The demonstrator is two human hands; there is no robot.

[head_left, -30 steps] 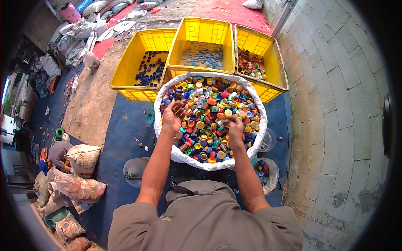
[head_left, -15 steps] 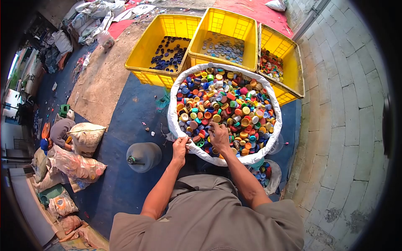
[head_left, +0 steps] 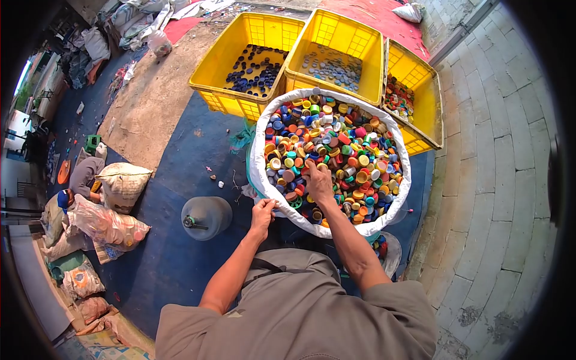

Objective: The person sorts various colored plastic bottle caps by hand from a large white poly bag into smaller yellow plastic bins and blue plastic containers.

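A wide round container with a white cloth rim point(head_left: 404, 157) is filled with bottle caps point(head_left: 345, 150) of many colours. At the rim's near left edge, my left hand point(head_left: 263, 215) pinches the white cloth. Over the near left part of the caps is my right hand point(head_left: 319, 183), its fingers bent down and touching them. Whether it grips a cap is hidden. Behind the container stand three yellow crates: the left one point(head_left: 225, 99) holds dark blue caps, the middle one point(head_left: 336, 87) pale blue caps, the right one point(head_left: 427, 111) red and mixed caps.
A large translucent bottle point(head_left: 207, 218) stands on the blue floor sheet left of my left arm. A small container point(head_left: 393, 255) is beside my right forearm. A block wall point(head_left: 492, 180) rises at the right. At the far left, a person point(head_left: 84, 180) is among stuffed sacks point(head_left: 123, 186).
The container and crates now appear farther right in the view. My right hand has shifted slightly left and up over the caps, while my left hand stays on the rim.
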